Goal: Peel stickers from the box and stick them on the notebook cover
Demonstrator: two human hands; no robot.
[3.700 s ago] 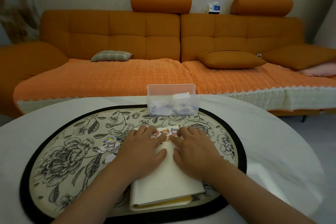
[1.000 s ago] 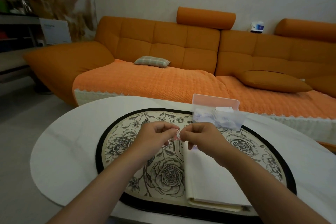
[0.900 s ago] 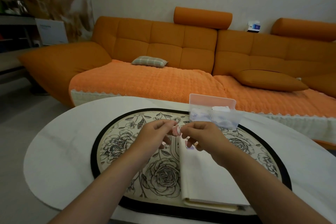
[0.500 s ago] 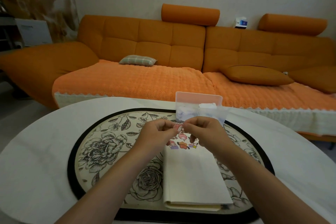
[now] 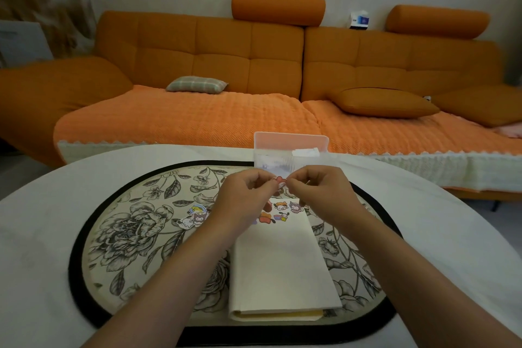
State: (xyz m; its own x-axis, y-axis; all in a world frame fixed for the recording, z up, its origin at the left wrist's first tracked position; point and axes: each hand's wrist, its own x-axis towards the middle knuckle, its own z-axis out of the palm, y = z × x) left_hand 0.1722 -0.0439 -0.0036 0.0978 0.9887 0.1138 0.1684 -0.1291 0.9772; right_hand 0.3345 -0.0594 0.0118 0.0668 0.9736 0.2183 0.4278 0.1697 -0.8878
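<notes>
A cream notebook (image 5: 282, 260) lies shut on the floral mat, with several cartoon stickers (image 5: 282, 210) stuck along its far end. Above that end, my left hand (image 5: 245, 200) and my right hand (image 5: 319, 192) both pinch one small red and white sticker (image 5: 280, 181) between fingertips. Just beyond the hands stands the clear sticker box (image 5: 291, 155) with its pink lid raised and white sheets inside. Whether the backing is off the held sticker cannot be told.
The floral mat (image 5: 135, 234) with a black rim lies on a white oval table (image 5: 42, 234). A few loose stickers (image 5: 195, 216) rest on the mat left of the notebook. An orange sofa (image 5: 254, 65) with cushions stands behind the table.
The view has swung right and centred on the table. Both hands stay together pinching the sticker above the notebook's far end; earlier they lay flat on the cover.
</notes>
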